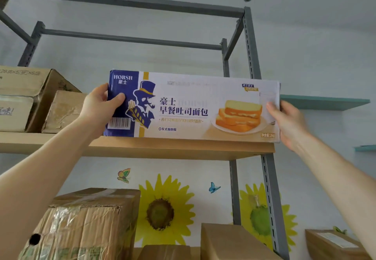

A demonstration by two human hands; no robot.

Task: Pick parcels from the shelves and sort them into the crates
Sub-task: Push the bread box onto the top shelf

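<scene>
Fingers of the left hand [95, 107] curl behind the left end of one bread box [191, 107] and are mostly hidden there, while the thumb lies flat across its blue front face above the barcode. On the right hand [291, 125], which is blurred, the thumb presses the front face near the right edge and the other fingers reach behind that end. Whether they are spread there I cannot tell.

One grey metal rack [252, 56] fills most of the view, with two loaded levels in sight. The bread box is long, white and blue, printed HORSH with a picture of sliced toast. It stands on its long edge at the front of the upper shelf board [162, 148], its right end by the front right post.

Left of it on the same board sit three brown boxes: a large carton [30, 80], a pale carton [14, 113] in front of that, and a small carton [63, 111] just beside the left hand. The lower level holds three more: a taped carton [87, 225], a plain carton [230, 241] and a low carton [164, 251] between them. One further parcel [331, 243] lies outside the rack at lower right.

The wall carries two sunflowers [162, 209] [262, 219], two teal ledges [323, 102] [365, 148] and two butterflies [123, 175] [213, 187].
</scene>
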